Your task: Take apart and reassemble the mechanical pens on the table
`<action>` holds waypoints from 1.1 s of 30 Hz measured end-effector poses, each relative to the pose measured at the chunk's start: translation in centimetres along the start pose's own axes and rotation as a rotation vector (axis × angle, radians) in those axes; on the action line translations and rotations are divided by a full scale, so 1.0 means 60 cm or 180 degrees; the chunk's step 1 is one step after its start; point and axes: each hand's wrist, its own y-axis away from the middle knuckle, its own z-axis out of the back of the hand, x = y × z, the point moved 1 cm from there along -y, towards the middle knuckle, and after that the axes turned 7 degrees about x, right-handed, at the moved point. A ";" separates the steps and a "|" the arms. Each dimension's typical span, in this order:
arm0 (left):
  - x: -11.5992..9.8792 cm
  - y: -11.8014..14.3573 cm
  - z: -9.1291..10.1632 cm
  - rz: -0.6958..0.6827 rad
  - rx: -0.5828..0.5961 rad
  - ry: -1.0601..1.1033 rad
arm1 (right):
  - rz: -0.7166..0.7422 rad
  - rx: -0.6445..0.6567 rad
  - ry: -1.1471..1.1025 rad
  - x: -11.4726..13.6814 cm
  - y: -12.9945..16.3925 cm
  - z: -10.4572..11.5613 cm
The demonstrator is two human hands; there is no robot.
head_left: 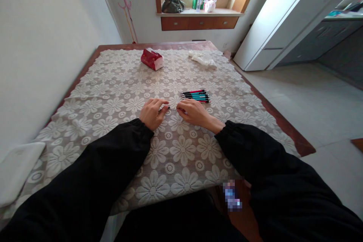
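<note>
Over the middle of the patterned tablecloth, my left hand (153,114) has its thumb and fingers curled together. A small dark tip (168,107) pokes out at its thumb; what it belongs to is hidden. Facing it just to the right, my right hand (194,113) is closed in a pinch, and something thin and pale seems to show at its fingertips, too small to name. Right behind that hand lies a row of several mechanical pencils (195,96), teal, red and black, their tips pointing left. My right hand covers part of the nearest ones.
A floral lace tablecloth (181,149) covers the table. Toward its far side lie a red tissue pack (152,59) and a crumpled whitish plastic bag (202,60). A white flat object (19,170) rests at the left edge. Beyond are a window sill with bags and a white fridge (272,26).
</note>
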 end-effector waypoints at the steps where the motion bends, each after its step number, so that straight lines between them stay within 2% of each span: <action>1: 0.002 0.000 -0.003 0.0035 0.0074 -0.0069 | -0.0047 0.0022 0.0056 -0.001 0.000 0.000; 5: 0.010 0.000 -0.011 0.0049 0.0352 -0.0124 | -0.0084 0.0093 0.0179 -0.001 0.000 0.002; 13: 0.004 -0.001 -0.007 -0.0150 0.0322 0.0003 | -0.0059 0.0138 0.0199 0.002 0.002 0.004; 20: -0.002 -0.001 -0.004 -0.0514 0.0475 0.0027 | -0.0031 0.0173 0.0133 0.002 0.002 0.003; 27: -0.005 0.001 0.002 -0.0366 0.0260 0.0025 | -0.0096 -0.0017 0.0124 0.002 0.002 0.006; 33: -0.005 0.002 0.002 -0.0365 0.0242 0.0068 | -0.0124 -0.0050 0.0087 0.004 0.003 0.006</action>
